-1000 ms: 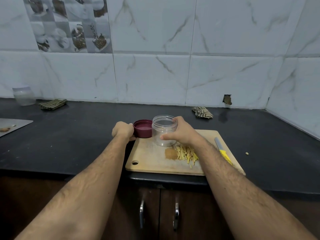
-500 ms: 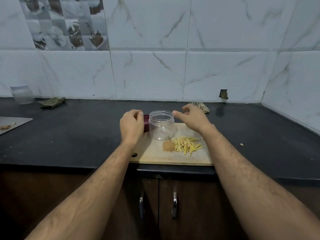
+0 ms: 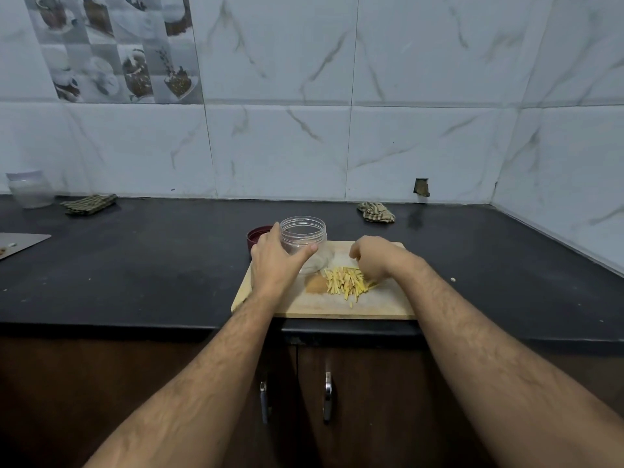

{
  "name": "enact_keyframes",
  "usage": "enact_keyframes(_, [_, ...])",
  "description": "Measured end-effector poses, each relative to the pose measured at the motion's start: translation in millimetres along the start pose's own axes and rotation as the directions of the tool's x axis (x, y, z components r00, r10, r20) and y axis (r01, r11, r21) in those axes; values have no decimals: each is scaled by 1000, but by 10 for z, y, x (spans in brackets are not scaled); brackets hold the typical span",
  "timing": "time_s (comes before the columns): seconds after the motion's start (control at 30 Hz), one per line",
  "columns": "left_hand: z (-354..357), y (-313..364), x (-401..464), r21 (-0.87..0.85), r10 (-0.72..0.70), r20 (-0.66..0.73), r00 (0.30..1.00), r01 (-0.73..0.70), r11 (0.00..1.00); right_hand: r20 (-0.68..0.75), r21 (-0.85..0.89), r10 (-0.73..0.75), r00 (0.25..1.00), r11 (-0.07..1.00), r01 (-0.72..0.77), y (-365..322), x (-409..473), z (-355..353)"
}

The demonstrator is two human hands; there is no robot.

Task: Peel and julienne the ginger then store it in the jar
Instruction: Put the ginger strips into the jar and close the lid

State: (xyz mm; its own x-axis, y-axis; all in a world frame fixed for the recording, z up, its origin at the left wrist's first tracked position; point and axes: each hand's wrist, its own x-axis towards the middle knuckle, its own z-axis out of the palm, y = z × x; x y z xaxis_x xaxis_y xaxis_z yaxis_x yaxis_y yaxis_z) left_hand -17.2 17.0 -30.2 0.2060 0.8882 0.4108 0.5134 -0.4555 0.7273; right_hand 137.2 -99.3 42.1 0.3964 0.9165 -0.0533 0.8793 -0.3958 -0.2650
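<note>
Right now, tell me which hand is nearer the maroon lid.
Left. The left hand grips the jar right beside the maroon lid; the right hand is over the ginger strips.

Left hand (image 3: 274,261) grips jar (image 3: 305,243); right hand (image 3: 378,258) touches ginger (image 3: 344,282).

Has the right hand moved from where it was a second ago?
Yes. The right hand was gripping the clear jar; now it has left it and come down to the ginger strips on the cutting board.

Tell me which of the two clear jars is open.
The clear jar on the cutting board, held by the left hand, has no lid on. The other jar, far left by the wall, is capped.
</note>
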Motion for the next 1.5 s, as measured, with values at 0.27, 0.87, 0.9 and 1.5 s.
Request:
enact_keyframes(0.27, [11, 4, -34, -80, 7, -27, 1000, -9, 997, 17, -76, 6, 1000, 997, -5, -61, 14, -7])
enact_keyframes(0.87, [28, -24, -32, -97, 4, -39, 999, -8, 995, 84, -105, 133, 988, 987, -124, -350, -47, 129])
enact_keyframes(0.9, [27, -24, -34, -98, 5, -38, 999, -9, 995, 76, -89, 119, 990, 990, -112, -340, -42, 123])
enact_keyframes(1.5, [-45, -5, -92, -202, -15, 10, 1000, 17, 979, -2, 270, 89, 996, 959, -86, -161, 216, -199])
